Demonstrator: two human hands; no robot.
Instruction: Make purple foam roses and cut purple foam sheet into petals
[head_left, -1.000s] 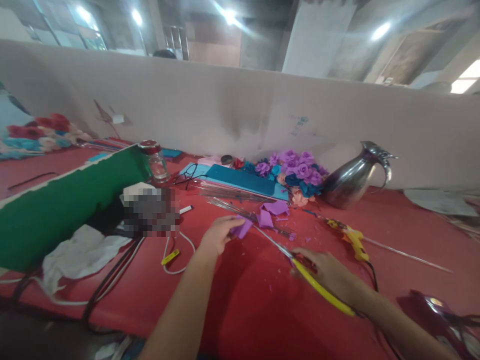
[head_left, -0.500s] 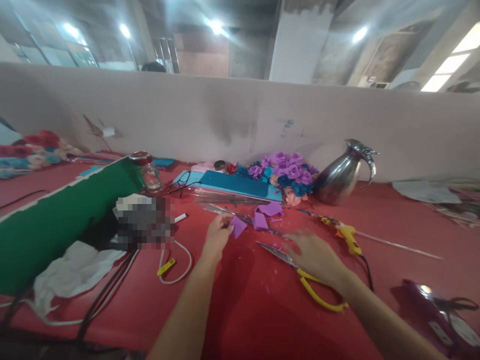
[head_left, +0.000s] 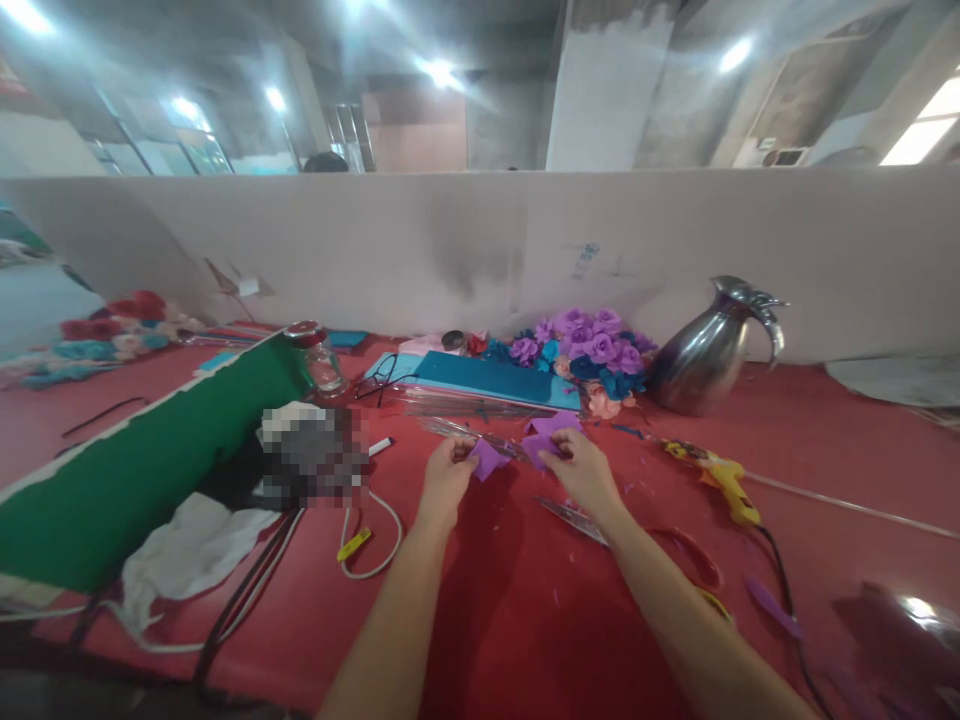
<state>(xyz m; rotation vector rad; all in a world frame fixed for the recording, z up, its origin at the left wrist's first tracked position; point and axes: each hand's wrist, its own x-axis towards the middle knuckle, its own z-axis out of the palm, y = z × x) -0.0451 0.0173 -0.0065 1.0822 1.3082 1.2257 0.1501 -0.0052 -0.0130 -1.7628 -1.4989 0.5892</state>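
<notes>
Left hand (head_left: pixel 445 480) pinching purple piece (head_left: pixel 489 461), right (head_left: pixel 589 470) apparently likewise

a red table (head_left: pixel 517 640) carries scissors (head_left: pixel 574 520), a glue gun (head_left: pixel 729 484) and a metal jug (head_left: pixel 697 352).

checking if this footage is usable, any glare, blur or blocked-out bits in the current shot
Head view, top: the ceiling lamp near the middle flares; head view, right: the metal jug carries bright reflections; head view, lower right: a dark object is blurred, with a glint; head view, left: a pixelated patch hides detail, while the purple piece in the left hand can be made out.
</notes>
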